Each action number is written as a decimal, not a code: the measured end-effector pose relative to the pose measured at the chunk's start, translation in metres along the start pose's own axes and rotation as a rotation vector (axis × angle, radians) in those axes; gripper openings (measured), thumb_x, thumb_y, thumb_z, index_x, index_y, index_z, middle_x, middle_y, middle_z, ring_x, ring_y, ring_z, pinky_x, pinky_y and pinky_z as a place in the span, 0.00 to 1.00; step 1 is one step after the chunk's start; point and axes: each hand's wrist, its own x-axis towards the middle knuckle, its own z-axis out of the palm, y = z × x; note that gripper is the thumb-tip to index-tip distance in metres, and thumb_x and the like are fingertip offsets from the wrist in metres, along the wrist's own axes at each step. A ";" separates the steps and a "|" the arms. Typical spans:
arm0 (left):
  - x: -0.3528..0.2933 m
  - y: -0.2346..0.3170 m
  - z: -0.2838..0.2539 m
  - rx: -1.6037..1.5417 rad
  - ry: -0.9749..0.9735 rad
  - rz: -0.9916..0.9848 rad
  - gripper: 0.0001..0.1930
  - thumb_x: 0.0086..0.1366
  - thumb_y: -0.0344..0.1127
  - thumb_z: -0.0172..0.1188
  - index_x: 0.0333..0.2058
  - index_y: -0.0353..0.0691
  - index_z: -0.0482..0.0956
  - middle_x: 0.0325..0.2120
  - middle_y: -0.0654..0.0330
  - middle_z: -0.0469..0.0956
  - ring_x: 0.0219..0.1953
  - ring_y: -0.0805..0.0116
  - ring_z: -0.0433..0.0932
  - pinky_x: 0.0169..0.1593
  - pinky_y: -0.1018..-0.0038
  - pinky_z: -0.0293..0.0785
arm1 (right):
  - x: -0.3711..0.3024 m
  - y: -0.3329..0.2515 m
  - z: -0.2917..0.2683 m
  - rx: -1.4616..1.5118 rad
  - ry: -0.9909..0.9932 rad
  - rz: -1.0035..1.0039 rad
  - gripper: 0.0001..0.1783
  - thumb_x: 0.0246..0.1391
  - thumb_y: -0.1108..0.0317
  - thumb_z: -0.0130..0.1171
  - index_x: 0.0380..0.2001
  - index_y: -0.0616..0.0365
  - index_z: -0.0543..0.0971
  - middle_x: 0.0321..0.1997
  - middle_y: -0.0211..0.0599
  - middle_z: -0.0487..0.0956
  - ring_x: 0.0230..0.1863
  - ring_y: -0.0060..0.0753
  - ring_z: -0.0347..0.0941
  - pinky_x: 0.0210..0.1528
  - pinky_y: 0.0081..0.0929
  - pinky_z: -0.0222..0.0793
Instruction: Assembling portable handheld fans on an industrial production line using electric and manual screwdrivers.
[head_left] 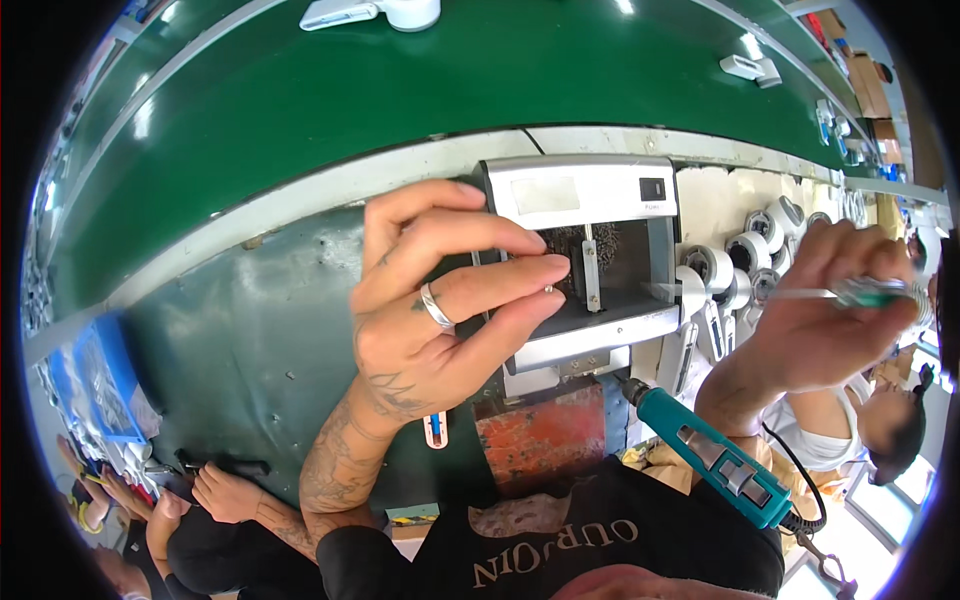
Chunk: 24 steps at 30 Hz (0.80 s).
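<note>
My left hand [440, 300] is closed, its thumb and forefinger pinching a tiny shiny piece [549, 290] that looks like a small screw. The hand is held in front of a silver and black screw feeder [600, 192]. Many small screws [604, 250] show in the feeder's dark bay, behind an upright metal rail [591, 270]. To the right, my right hand [820, 320] is raised and wrapped round a screwdriver [872, 291] with a clear and green handle. Its thin shaft points left toward the feeder and is slightly blurred.
A teal electric screwdriver [710, 455] hangs before my right forearm on a coiled black cord. White ring-shaped parts [745, 255] crowd the bench at right. Beyond runs a green conveyor belt [400, 100]. A blue bin [105, 380] and a co-worker's hand [230, 495] are at left.
</note>
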 end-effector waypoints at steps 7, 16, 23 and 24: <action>-0.003 -0.003 -0.018 -0.196 0.017 -0.163 0.13 0.72 0.28 0.51 0.47 0.28 0.82 0.48 0.42 0.80 0.47 0.58 0.79 0.52 0.67 0.74 | 0.025 -0.015 0.009 -0.126 0.076 0.124 0.15 0.68 0.56 0.52 0.39 0.58 0.74 0.32 0.33 0.67 0.36 0.33 0.63 0.46 0.31 0.60; 0.001 -0.022 -0.009 -0.024 -0.098 -0.023 0.25 0.78 0.44 0.42 0.55 0.27 0.79 0.60 0.38 0.75 0.62 0.49 0.73 0.68 0.57 0.64 | -0.004 0.028 0.039 -0.941 -0.495 0.306 0.43 0.61 0.31 0.54 0.53 0.65 0.83 0.31 0.34 0.79 0.28 0.26 0.64 0.31 0.26 0.53; -0.002 -0.032 -0.007 0.001 -0.098 -0.028 0.27 0.80 0.48 0.41 0.54 0.27 0.79 0.60 0.39 0.75 0.62 0.49 0.74 0.67 0.58 0.66 | -0.009 0.029 0.037 -0.989 -0.534 0.242 0.31 0.61 0.48 0.60 0.54 0.66 0.83 0.25 0.28 0.66 0.27 0.22 0.58 0.31 0.25 0.49; -0.002 -0.032 -0.007 0.014 -0.095 -0.004 0.27 0.80 0.47 0.40 0.55 0.28 0.79 0.60 0.39 0.75 0.62 0.49 0.74 0.67 0.58 0.66 | -0.007 0.027 0.036 -0.988 -0.535 0.244 0.31 0.61 0.48 0.60 0.54 0.66 0.83 0.25 0.28 0.66 0.27 0.22 0.58 0.31 0.25 0.49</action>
